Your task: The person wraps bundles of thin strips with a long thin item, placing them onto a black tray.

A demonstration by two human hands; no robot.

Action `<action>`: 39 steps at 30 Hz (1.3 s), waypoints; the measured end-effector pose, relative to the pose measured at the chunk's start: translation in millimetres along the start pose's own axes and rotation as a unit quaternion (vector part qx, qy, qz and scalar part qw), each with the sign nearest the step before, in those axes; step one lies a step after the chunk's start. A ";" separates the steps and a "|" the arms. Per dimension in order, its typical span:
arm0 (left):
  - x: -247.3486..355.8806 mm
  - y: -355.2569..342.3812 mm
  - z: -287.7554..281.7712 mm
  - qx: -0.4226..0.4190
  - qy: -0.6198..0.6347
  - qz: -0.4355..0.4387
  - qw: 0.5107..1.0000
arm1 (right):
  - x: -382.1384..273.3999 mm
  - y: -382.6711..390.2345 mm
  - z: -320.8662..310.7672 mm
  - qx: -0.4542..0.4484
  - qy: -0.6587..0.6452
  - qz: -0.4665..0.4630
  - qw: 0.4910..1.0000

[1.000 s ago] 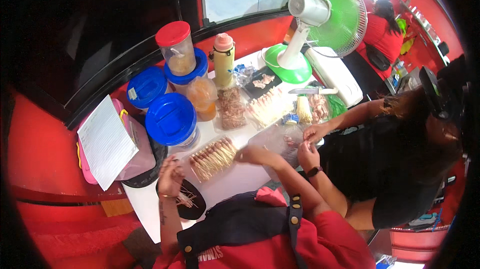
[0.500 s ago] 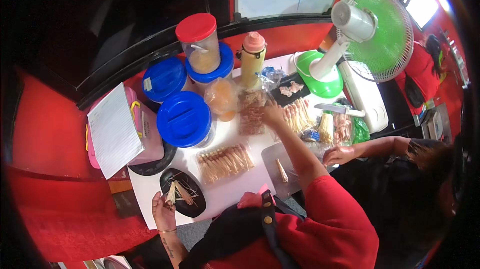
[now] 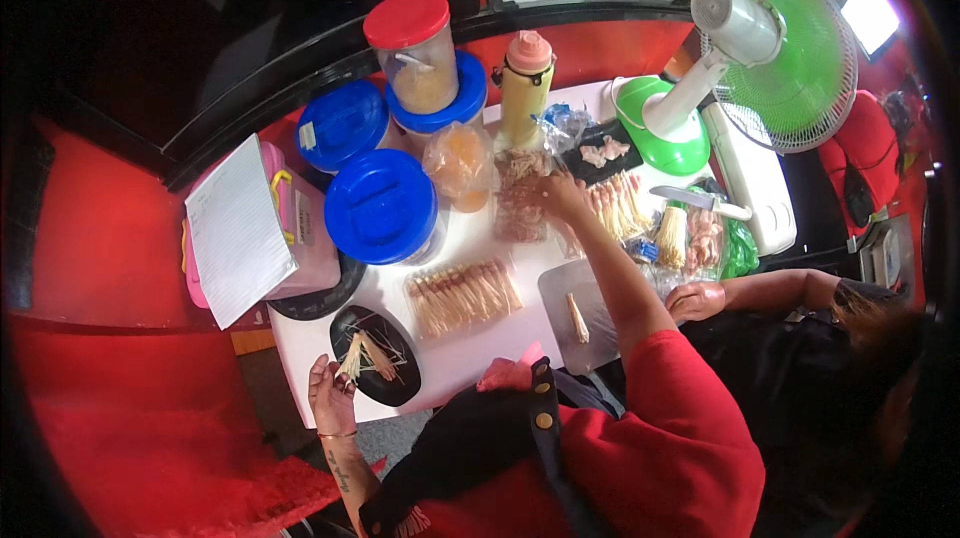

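Note:
On the left, a black oval dish (image 3: 400, 390) carries pale enoki mushrooms, with thin loose strands scattered about. My left hand (image 3: 332, 396) is at its near left rim, fingers closed round the end of an enoki bundle (image 3: 352, 358). My right arm stretches across the table. My right hand (image 3: 562, 196) is on a flat pack of thin-sliced meat (image 3: 521, 221), its fingers curled down and pinching at the slices; the fingertips are partly hidden. Between the hands, a clear tray (image 3: 463, 300) is filled with a row of meat-wrapped enoki rolls.
Blue-lidded tubs (image 3: 380, 206), a bottle (image 3: 526, 93) and a pink box (image 3: 310, 243) stand behind. To the right are a fan (image 3: 740, 23), a knife (image 3: 690, 200) and more enoki rolls (image 3: 618, 206). A co-worker's hand (image 3: 696, 301) rests beside a translucent board (image 3: 582, 288) with one roll.
The whole view has shifted, so things sit slightly higher and further right. My right hand stays on the sliced meat and my left hand at the dish, with little visible movement.

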State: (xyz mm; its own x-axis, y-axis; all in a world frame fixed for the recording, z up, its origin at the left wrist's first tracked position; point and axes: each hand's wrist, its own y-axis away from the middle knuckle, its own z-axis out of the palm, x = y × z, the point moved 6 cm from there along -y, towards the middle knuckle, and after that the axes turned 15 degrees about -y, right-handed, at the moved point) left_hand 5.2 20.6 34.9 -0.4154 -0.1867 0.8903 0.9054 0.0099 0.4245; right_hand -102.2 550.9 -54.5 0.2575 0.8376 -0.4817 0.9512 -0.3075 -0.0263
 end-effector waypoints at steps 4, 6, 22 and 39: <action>6.5 -0.8 0.3 -0.008 -0.007 -0.001 1.000 | -20.2 -5.6 5.0 -0.122 -0.247 -0.046 0.960; 7.4 -1.6 -1.4 -0.009 -0.004 0.001 1.000 | -24.4 -5.7 7.8 -0.150 -0.260 -0.046 0.953; 0.4 2.6 -2.9 -0.002 -0.023 -0.020 1.000 | -19.3 3.3 24.7 0.005 0.049 -0.047 0.998; -1.5 4.6 3.1 -0.012 -0.016 -0.013 1.000 | -37.6 -15.2 22.1 0.061 0.101 -0.114 0.986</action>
State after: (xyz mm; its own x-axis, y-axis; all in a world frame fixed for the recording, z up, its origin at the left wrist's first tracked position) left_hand 9.8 24.0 36.1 -0.4414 -0.1550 0.8838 0.8957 -0.0175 0.4443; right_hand -130.1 514.1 -55.3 0.0800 0.9606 -0.2663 0.9641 -0.1424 -0.2243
